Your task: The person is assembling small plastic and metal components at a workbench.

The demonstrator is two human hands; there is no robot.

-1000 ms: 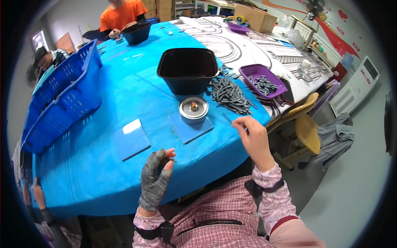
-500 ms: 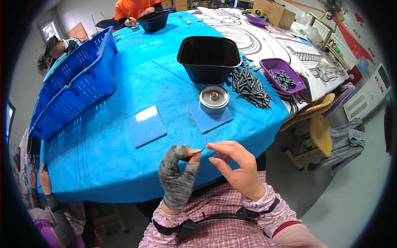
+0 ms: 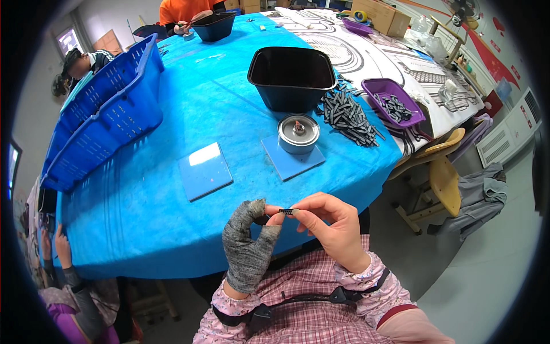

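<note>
Between my hands, above the table's near edge, is a small black ridged strip (image 3: 286,211). My left hand (image 3: 246,252), in a grey fingerless glove, pinches one end between thumb and forefinger. The bare thumb and fingertips of my right hand (image 3: 332,232) close on the other end. Just beyond lie two flat blue square plates, a left one (image 3: 205,172) and a right one (image 3: 289,165). A round metal tin (image 3: 298,143) with a reddish-brown centre on its lid stands on the right plate's far part. Behind it is a heap of similar dark strips (image 3: 350,117).
A deep black tub (image 3: 289,97) stands beside the heap. To its right is a purple basket (image 3: 371,94) holding more strips. A large blue crate (image 3: 103,140) occupies the table's left side. Across the table, a person in orange (image 3: 183,11) works by another black tub (image 3: 213,30).
My right fingers have closed in from apart and now grip the strip's free end. The strip has turned from a thin curved edge to show its ridged face.
</note>
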